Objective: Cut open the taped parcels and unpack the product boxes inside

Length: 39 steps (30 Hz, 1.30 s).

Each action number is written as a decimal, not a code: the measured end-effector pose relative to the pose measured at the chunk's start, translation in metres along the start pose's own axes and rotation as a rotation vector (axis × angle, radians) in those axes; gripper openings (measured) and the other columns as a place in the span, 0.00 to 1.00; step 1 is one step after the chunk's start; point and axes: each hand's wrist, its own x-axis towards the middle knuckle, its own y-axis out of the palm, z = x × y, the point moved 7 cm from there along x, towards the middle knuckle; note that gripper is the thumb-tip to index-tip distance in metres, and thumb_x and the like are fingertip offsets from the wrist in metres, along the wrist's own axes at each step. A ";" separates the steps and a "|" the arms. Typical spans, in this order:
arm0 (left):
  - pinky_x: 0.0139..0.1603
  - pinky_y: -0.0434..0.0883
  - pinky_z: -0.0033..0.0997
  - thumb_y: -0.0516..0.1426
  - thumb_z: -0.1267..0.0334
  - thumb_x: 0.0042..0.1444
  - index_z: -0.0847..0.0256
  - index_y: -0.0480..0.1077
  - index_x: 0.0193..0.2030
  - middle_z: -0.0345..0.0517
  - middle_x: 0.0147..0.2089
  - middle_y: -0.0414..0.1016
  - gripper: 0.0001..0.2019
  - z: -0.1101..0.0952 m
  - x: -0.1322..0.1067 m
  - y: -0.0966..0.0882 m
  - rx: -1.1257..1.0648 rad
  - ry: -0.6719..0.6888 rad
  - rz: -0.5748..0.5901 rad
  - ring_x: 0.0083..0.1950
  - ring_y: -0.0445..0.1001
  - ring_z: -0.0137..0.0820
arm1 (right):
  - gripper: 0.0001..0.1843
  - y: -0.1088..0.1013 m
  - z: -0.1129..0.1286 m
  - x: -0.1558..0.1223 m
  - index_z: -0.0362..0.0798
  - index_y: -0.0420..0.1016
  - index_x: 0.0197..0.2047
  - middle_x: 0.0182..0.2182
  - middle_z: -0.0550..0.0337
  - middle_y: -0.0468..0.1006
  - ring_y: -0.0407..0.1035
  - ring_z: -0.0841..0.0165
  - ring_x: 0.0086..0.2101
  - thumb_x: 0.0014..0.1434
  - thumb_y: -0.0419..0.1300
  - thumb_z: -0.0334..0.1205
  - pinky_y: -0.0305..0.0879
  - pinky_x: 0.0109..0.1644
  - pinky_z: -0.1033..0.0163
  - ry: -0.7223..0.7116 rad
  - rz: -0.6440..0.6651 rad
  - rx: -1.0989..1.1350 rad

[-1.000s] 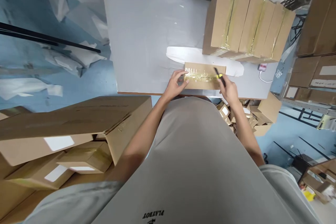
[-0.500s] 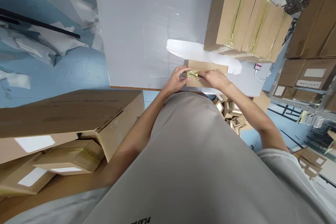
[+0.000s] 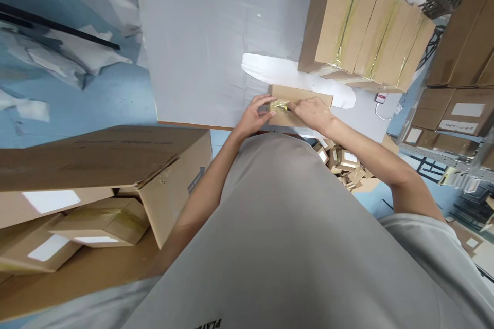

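A small cardboard box (image 3: 300, 93) lies at the near edge of the table, with shiny clear tape (image 3: 278, 106) over its left part. My left hand (image 3: 253, 116) grips the box's left end, fingers on the far side and thumb on the near side. In my right hand (image 3: 312, 113), closed over the top of the box, is a utility knife (image 3: 286, 108) with a bit of yellow showing. Its tip is at the tape; most of its handle is hidden by my fingers.
White paper (image 3: 266, 68) lies behind the box on the grey table (image 3: 193, 46). Taped cartons (image 3: 347, 20) stand at the back right, near a small device (image 3: 381, 98) with a cable. A large open carton (image 3: 173, 190) with boxes stands at my left. Several small boxes (image 3: 347, 159) are heaped below right.
The knife is tilted more steeply, with less of it showing, and my right hand has shifted slightly left. My right elbow has swung outward. My left hand stays at the box's end.
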 end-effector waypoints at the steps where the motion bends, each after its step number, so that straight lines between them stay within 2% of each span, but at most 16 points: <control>1: 0.65 0.86 0.52 0.65 0.31 0.68 0.51 0.76 0.75 0.59 0.79 0.69 0.37 -0.001 -0.001 -0.001 0.003 -0.007 -0.010 0.74 0.76 0.52 | 0.26 0.002 -0.004 -0.002 0.40 0.75 0.73 0.53 0.29 0.89 0.86 0.47 0.54 0.79 0.48 0.28 0.70 0.54 0.51 0.001 -0.006 -0.002; 4: 0.64 0.86 0.52 0.65 0.32 0.68 0.51 0.77 0.74 0.58 0.78 0.71 0.36 -0.003 -0.004 -0.003 0.012 -0.030 -0.047 0.73 0.77 0.52 | 0.25 0.017 -0.026 -0.016 0.40 0.78 0.70 0.51 0.30 0.90 0.86 0.48 0.53 0.79 0.49 0.27 0.69 0.53 0.52 0.031 -0.004 0.004; 7: 0.63 0.86 0.50 0.67 0.34 0.66 0.51 0.79 0.73 0.58 0.77 0.72 0.35 -0.005 -0.006 -0.004 0.002 -0.061 -0.087 0.73 0.77 0.51 | 0.24 0.046 -0.066 -0.042 0.40 0.81 0.67 0.49 0.31 0.91 0.87 0.47 0.52 0.78 0.49 0.28 0.68 0.51 0.52 0.108 0.015 0.008; 10: 0.63 0.86 0.47 0.68 0.36 0.64 0.50 0.80 0.71 0.57 0.76 0.74 0.34 -0.006 -0.008 -0.004 -0.002 -0.090 -0.132 0.73 0.77 0.51 | 0.25 0.078 -0.108 -0.072 0.43 0.80 0.69 0.48 0.32 0.91 0.86 0.48 0.50 0.80 0.48 0.33 0.66 0.49 0.52 0.184 0.013 0.005; 12: 0.64 0.85 0.47 0.68 0.36 0.64 0.50 0.80 0.70 0.56 0.76 0.75 0.34 -0.006 -0.008 -0.004 0.010 -0.101 -0.159 0.73 0.78 0.50 | 0.25 0.093 -0.127 -0.085 0.47 0.80 0.71 0.49 0.33 0.91 0.86 0.49 0.49 0.82 0.47 0.37 0.64 0.49 0.52 0.207 -0.008 0.020; 16: 0.69 0.82 0.51 0.68 0.33 0.62 0.52 0.80 0.69 0.57 0.75 0.77 0.35 -0.003 -0.009 -0.009 0.039 -0.111 -0.211 0.71 0.80 0.50 | 0.24 0.109 -0.145 -0.102 0.51 0.79 0.72 0.51 0.37 0.91 0.84 0.51 0.47 0.84 0.48 0.43 0.61 0.49 0.54 0.192 -0.066 0.105; 19: 0.69 0.82 0.51 0.69 0.29 0.59 0.52 0.80 0.69 0.57 0.70 0.81 0.40 0.007 -0.013 -0.025 0.010 -0.152 -0.270 0.68 0.82 0.50 | 0.24 0.123 -0.154 -0.118 0.52 0.80 0.70 0.51 0.42 0.91 0.84 0.52 0.45 0.84 0.51 0.50 0.62 0.47 0.56 0.199 -0.165 0.228; 21: 0.67 0.84 0.51 0.69 0.28 0.58 0.53 0.79 0.71 0.57 0.66 0.84 0.42 0.017 -0.017 -0.041 -0.022 -0.184 -0.325 0.67 0.84 0.51 | 0.23 0.138 -0.161 -0.125 0.49 0.85 0.62 0.48 0.45 0.91 0.84 0.53 0.44 0.82 0.55 0.54 0.65 0.46 0.57 0.253 -0.308 0.393; 23: 0.68 0.83 0.53 0.70 0.28 0.57 0.54 0.78 0.71 0.58 0.66 0.84 0.43 0.027 -0.022 -0.056 -0.037 -0.198 -0.380 0.67 0.84 0.52 | 0.24 0.158 -0.167 -0.121 0.47 0.87 0.50 0.41 0.48 0.91 0.84 0.56 0.39 0.78 0.60 0.59 0.69 0.42 0.59 0.352 -0.468 0.676; 25: 0.72 0.81 0.57 0.70 0.29 0.56 0.54 0.79 0.70 0.60 0.69 0.83 0.42 0.035 -0.025 -0.069 -0.040 -0.198 -0.429 0.70 0.83 0.53 | 0.29 0.184 -0.162 -0.101 0.46 0.85 0.44 0.33 0.55 0.87 0.80 0.61 0.31 0.71 0.66 0.68 0.70 0.35 0.61 0.467 -0.564 1.067; 28: 0.77 0.77 0.61 0.70 0.30 0.55 0.52 0.80 0.68 0.59 0.72 0.81 0.40 0.041 -0.029 -0.082 -0.012 -0.187 -0.467 0.73 0.81 0.53 | 0.35 0.211 -0.130 -0.051 0.47 0.83 0.43 0.23 0.65 0.79 0.72 0.67 0.22 0.59 0.74 0.74 0.66 0.27 0.64 0.556 -0.569 1.580; 31: 0.77 0.77 0.60 0.69 0.28 0.56 0.52 0.80 0.67 0.58 0.70 0.83 0.40 0.041 -0.029 -0.089 0.043 -0.157 -0.446 0.72 0.81 0.52 | 0.32 0.205 -0.095 -0.016 0.47 0.83 0.42 0.19 0.69 0.74 0.69 0.69 0.21 0.59 0.76 0.70 0.67 0.28 0.66 0.561 -0.583 1.802; 33: 0.77 0.77 0.58 0.69 0.27 0.56 0.53 0.80 0.66 0.58 0.67 0.84 0.41 0.041 -0.029 -0.093 0.063 -0.145 -0.443 0.71 0.82 0.51 | 0.30 0.194 -0.082 -0.010 0.47 0.84 0.44 0.19 0.70 0.75 0.69 0.70 0.21 0.59 0.77 0.67 0.68 0.28 0.66 0.570 -0.597 1.856; 36: 0.76 0.77 0.53 0.69 0.26 0.56 0.54 0.79 0.69 0.57 0.62 0.86 0.44 0.044 -0.025 -0.091 0.118 -0.160 -0.437 0.69 0.83 0.48 | 0.29 0.176 -0.079 -0.024 0.47 0.84 0.43 0.21 0.69 0.76 0.70 0.71 0.21 0.56 0.79 0.65 0.69 0.27 0.66 0.602 -0.657 1.862; 39: 0.73 0.79 0.50 0.67 0.28 0.59 0.55 0.72 0.77 0.56 0.58 0.88 0.47 0.044 -0.009 -0.068 0.156 -0.150 -0.356 0.67 0.84 0.43 | 0.31 0.158 -0.092 -0.051 0.48 0.83 0.39 0.28 0.62 0.82 0.71 0.70 0.22 0.54 0.79 0.68 0.70 0.26 0.64 0.621 -0.774 1.790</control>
